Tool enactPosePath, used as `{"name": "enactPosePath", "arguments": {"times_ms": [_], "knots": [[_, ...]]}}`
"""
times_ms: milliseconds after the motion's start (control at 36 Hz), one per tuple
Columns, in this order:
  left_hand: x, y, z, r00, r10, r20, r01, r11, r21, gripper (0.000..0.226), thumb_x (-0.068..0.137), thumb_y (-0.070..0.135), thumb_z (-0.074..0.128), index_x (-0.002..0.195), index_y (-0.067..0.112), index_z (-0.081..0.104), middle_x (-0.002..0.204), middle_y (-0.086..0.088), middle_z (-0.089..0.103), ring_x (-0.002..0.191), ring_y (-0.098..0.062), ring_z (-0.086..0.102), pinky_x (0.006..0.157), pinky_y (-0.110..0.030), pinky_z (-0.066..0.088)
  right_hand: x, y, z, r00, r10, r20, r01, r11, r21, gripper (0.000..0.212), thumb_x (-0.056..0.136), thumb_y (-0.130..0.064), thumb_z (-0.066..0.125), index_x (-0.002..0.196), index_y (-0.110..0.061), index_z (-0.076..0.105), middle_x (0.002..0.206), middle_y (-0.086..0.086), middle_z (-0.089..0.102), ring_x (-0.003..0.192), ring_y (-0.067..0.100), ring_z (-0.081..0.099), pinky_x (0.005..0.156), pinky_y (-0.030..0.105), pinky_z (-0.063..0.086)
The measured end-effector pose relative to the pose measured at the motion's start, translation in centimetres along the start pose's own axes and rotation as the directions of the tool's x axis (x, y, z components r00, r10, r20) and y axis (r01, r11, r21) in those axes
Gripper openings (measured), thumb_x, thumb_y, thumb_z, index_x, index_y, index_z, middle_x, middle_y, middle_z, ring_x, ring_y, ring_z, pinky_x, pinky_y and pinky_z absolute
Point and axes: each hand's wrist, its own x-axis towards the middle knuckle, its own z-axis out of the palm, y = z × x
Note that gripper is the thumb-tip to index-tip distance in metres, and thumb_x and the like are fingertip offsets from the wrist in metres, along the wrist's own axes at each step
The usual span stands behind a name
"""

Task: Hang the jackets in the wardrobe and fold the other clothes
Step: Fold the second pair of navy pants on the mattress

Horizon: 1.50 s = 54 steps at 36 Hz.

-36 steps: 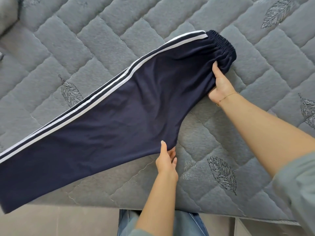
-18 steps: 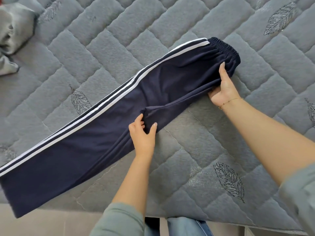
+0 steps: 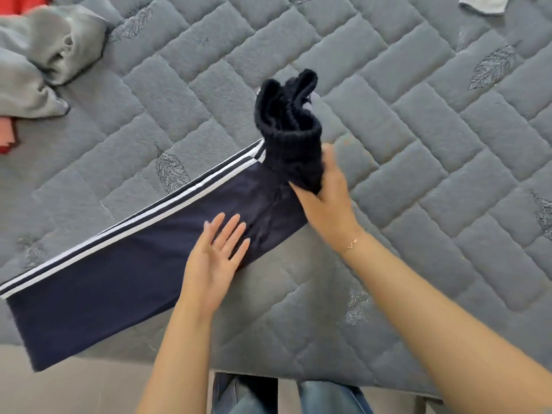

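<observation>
Right hand (image 3: 324,201) gripped the waistband (image 3: 288,115) end of the trousers (image 3: 125,264), fingers curled round the bunched cloth, and held it raised off the bed (image 3: 418,174). The elastic stood up in loose folds above the hand. Left hand (image 3: 215,258) lay flat, fingers straight and spread, pressing on the trousers about mid-length, near the near edge of the cloth.

Trousers: navy, two white side stripes (image 3: 134,225) along the far edge. They lay on the quilted bed already doubled leg on leg, running from the lifted waistband down left, the cuffs hanging just past the bed's near edge.

Step in hand, as judged: folding the trousers crosswise, waistband end being brought over toward the cuffs, the left hand marking and pinning the fold line.

Next move calls for: carrying the waistband over the left hand toward the cuffs, keeping the striped edge aligned, then drawing the left hand out and smoothing. Risk: the bunched waistband may land crumpled; it would need flattening first.

Elsewhere on the bed: a grey garment (image 3: 38,61) heaped at far left, red cloth (image 3: 9,135) beside it, another grey piece (image 3: 484,4) at the far right edge. None touched.
</observation>
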Motion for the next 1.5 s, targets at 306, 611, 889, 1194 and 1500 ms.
{"name": "enactPosePath", "arguments": {"times_ms": [306,611,889,1194,1500], "knots": [[-2.0,4.7,-7.0,0.985,0.074,-0.154,-0.022,0.949,0.315,0.077,0.071,0.061,0.075,0.136,0.026,0.052,0.127,0.002,0.066,0.115,-0.021,0.064,0.096,-0.047,0.051,-9.3,3.6,10.3,0.624,0.122,0.772,0.335,0.851,-0.405,0.068,0.091,-0.022,0.062,0.15,-0.012,0.03,0.162,0.004,0.01,0.15,0.018,0.008,0.122,0.039,0.008],[-2.6,6.1,-10.4,0.94,0.307,-0.153,-0.21,0.867,0.452,0.043,0.08,0.013,0.075,0.12,0.021,0.061,0.112,-0.002,0.071,0.104,-0.022,0.068,0.09,-0.041,0.055,-7.2,4.4,7.4,0.942,0.005,0.336,0.235,0.704,-0.67,0.048,0.098,-0.024,0.044,0.145,-0.011,0.042,0.157,0.01,0.027,0.146,0.03,0.02,0.118,0.052,0.016],[-9.9,17.4,-26.9,0.945,0.281,-0.168,-0.194,0.894,0.404,0.035,0.072,0.018,0.071,0.106,0.024,0.07,0.112,-0.005,0.072,0.097,-0.02,0.07,0.074,-0.031,0.059,-7.5,3.8,19.1,0.879,0.194,0.436,0.286,0.518,-0.807,0.058,0.099,-0.048,0.023,0.153,-0.027,0.021,0.162,0.001,0.009,0.15,0.03,0.004,0.117,0.055,0.002],[-5.5,19.9,-37.9,0.794,0.509,-0.333,-0.063,0.613,0.788,0.065,0.09,0.038,0.065,0.143,0.022,0.03,0.117,-0.001,0.05,0.103,-0.012,0.052,0.098,-0.034,0.046,-11.3,7.2,28.7,0.858,0.374,0.353,0.256,0.284,-0.924,0.058,0.1,-0.052,0.014,0.147,-0.036,-0.016,0.163,-0.002,-0.012,0.149,0.023,-0.014,0.117,0.056,-0.008],[-4.6,17.4,-36.0,0.702,0.661,-0.265,0.099,0.278,0.955,0.09,0.084,0.046,0.069,0.15,0.009,0.022,0.146,-0.016,0.041,0.132,-0.035,0.043,0.103,-0.048,0.039,-11.8,6.6,24.9,0.644,0.508,0.572,0.521,0.256,-0.814,0.08,0.074,-0.081,-0.012,0.138,-0.038,-0.037,0.147,-0.01,-0.044,0.136,0.015,-0.043,0.116,0.053,-0.016]]}}
